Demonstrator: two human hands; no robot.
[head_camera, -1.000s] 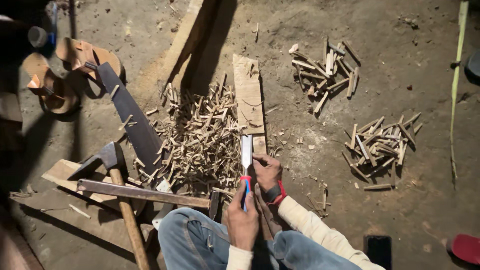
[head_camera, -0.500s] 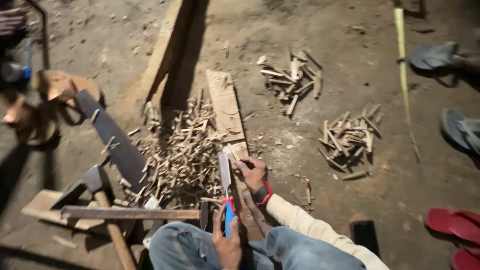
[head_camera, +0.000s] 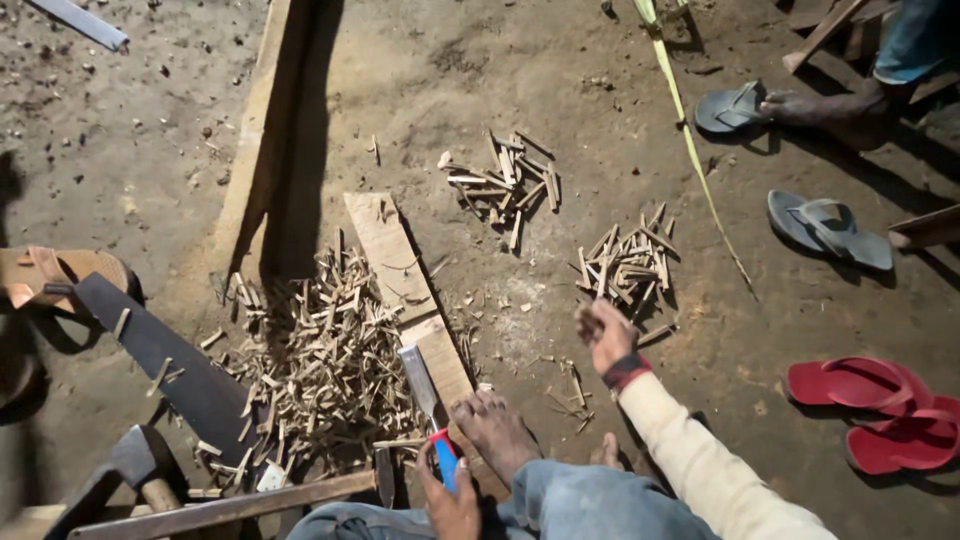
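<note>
Head view: we grip the chisel (head_camera: 428, 400) by its blue-and-red handle, left hand (head_camera: 450, 503) fingers clenched, blade resting on the plank (head_camera: 395, 265) our bare foot (head_camera: 493, 430) pins steady. Our right hand (head_camera: 603, 330) reaches toward the peg pile (head_camera: 625, 265) just beyond its loosely curled fingers, holding nothing we can see.
</note>
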